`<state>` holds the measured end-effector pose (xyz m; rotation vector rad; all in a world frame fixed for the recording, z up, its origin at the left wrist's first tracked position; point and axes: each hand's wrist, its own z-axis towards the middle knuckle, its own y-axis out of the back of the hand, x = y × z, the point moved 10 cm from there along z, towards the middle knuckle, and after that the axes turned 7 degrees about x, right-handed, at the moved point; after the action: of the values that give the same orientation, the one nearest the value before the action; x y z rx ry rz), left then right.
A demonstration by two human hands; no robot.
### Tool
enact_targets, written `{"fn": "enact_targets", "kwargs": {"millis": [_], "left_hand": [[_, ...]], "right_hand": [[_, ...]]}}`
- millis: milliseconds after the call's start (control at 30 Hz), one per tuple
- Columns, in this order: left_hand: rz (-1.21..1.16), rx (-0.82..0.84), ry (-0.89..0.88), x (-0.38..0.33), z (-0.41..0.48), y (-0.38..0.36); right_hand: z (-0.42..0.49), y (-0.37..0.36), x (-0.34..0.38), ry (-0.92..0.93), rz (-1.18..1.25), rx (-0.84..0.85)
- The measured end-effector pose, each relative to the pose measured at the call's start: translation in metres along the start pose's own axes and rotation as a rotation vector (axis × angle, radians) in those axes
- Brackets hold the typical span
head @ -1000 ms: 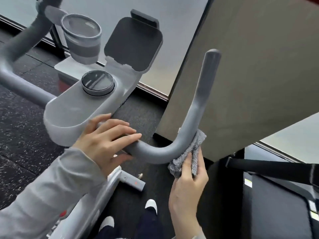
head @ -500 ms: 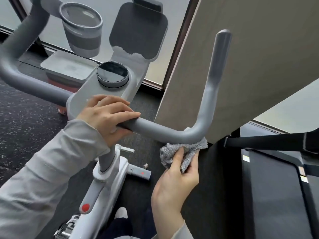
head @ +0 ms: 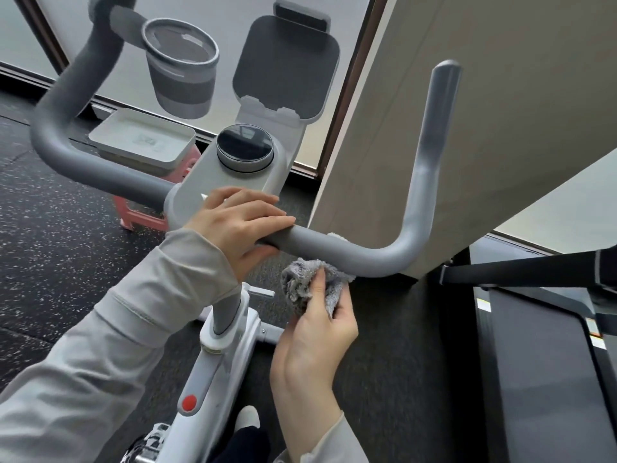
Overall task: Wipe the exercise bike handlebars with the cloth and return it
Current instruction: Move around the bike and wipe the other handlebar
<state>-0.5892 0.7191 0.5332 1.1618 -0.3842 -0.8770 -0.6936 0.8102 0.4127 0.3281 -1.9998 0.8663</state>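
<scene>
The grey handlebar [head: 374, 253] of the exercise bike runs across the middle and bends upward at both ends. My right hand [head: 314, 335] holds a bunched grey cloth [head: 309, 282] pressed against the underside of the bar's right horizontal stretch. My left hand [head: 243, 222] grips the bar where it meets the grey console [head: 233, 182], thumb under and fingers over the top. A bit of cloth shows above the bar near the beige panel.
A cup holder [head: 182, 68] and a tablet holder [head: 283, 65] stand above the console. A white tray [head: 140, 138] rests on a pink stool [head: 140, 215] on the floor. A beige wall panel [head: 467, 111] stands close behind the right handle. A treadmill [head: 547, 345] sits at right.
My right hand slid the cloth leftward from the handlebar's right bend along the underside of the horizontal bar. My left hand kept its grip. The view shifted.
</scene>
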Motion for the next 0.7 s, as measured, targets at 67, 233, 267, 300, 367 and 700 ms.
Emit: {"fn": "enact_targets", "kwargs": {"millis": [67,233,267,300,367,700], "left_hand": [[-0.032,0.005,-0.003,0.003,-0.002,0.003],[-0.030,-0.001,0.043,0.015,-0.014,0.011],[-0.037,-0.012,0.048,0.015,-0.016,0.012],[-0.041,-0.023,0.052,0.016,-0.018,0.013],[-0.041,-0.030,0.059,0.018,-0.020,0.014],[-0.061,0.016,0.168,0.026,-0.022,0.012]], "right_hand": [[0.000,-0.011,-0.006,-0.013,0.022,0.020],[0.003,-0.027,-0.028,-0.098,0.086,0.104],[0.001,-0.033,-0.033,-0.125,0.101,0.126],[-0.001,-0.038,-0.039,-0.151,0.109,0.141],[-0.003,-0.045,-0.047,-0.184,0.116,0.151],[-0.008,-0.038,-0.034,-0.227,0.049,0.327]]}}
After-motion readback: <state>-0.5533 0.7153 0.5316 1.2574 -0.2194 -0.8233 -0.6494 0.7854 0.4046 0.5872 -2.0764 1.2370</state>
